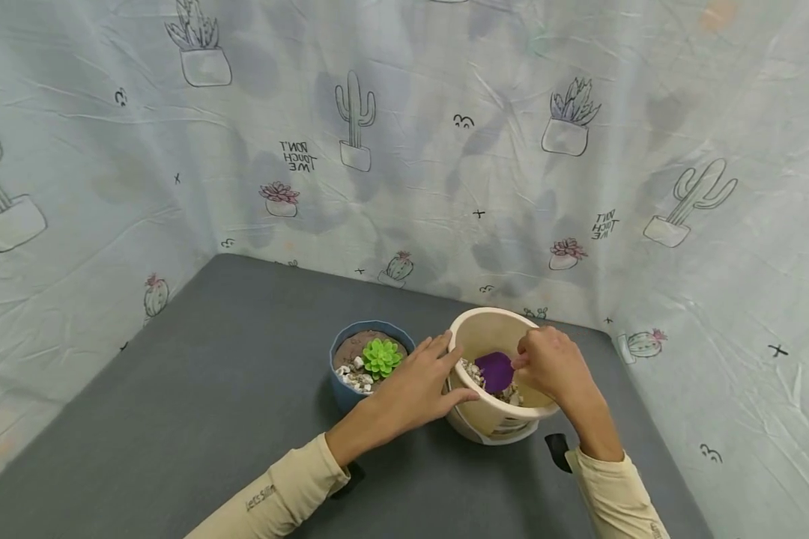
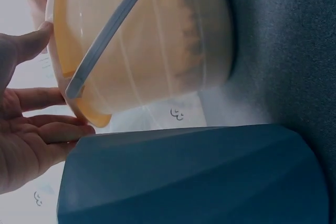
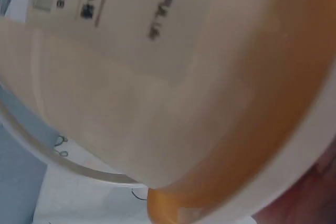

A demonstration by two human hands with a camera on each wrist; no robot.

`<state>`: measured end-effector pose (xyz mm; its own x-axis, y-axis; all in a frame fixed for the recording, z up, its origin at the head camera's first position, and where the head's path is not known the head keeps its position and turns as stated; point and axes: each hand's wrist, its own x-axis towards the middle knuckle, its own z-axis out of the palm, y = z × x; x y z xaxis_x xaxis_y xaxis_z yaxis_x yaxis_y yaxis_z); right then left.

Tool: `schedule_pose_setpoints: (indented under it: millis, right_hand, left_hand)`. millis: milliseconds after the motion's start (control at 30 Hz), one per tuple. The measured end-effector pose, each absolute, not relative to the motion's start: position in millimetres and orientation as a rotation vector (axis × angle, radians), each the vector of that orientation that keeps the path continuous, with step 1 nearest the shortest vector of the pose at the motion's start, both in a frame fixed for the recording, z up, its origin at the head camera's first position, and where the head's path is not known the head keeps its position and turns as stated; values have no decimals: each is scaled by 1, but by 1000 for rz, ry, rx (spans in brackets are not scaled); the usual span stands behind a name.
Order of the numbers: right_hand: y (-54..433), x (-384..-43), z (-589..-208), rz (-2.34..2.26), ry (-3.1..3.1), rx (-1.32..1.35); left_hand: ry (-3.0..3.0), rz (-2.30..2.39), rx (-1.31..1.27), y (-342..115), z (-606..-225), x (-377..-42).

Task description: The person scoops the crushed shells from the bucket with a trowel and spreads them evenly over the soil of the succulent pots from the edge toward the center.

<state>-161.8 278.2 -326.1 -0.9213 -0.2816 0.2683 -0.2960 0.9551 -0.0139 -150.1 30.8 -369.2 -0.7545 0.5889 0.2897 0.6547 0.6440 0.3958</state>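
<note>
A cream bucket (image 1: 492, 327) stands on the grey table with pale stones (image 1: 511, 394) inside. My right hand (image 1: 551, 363) reaches over its right rim and pinches a purple scoop (image 1: 494, 372), whose blade lies among the stones; the fingers cover the handle. Against the bucket's left rim rests my left hand (image 1: 411, 385), thumb and fairly straight fingers spread along the edge. The left wrist view shows the thumb and fingertips touching that rim, with the bucket's handle (image 2: 110, 32) hanging down the side. In the right wrist view the bucket wall (image 3: 131, 108) hides the scoop.
Left of the bucket stands a blue pot (image 1: 342, 393) holding brown soil, a green succulent (image 1: 382, 358) and white stones (image 1: 356, 378). The left forearm passes close by the pot's near side. Cactus-printed sheets (image 1: 418, 150) hang around the grey table (image 1: 243, 374).
</note>
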Motion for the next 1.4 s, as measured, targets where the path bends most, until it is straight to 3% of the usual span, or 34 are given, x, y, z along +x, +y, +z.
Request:
schedule_pose_setpoints:
  millis: [767,1400]
  right_hand:
    - [282,-159,-330,591,-3006,-93]
    - [301,-137,-310,967,-2858,-325]
  left_hand:
    - [-2731,-803,-1014,33,-373,-149]
    - [-2677,-840,-1046,31,-373,-150]
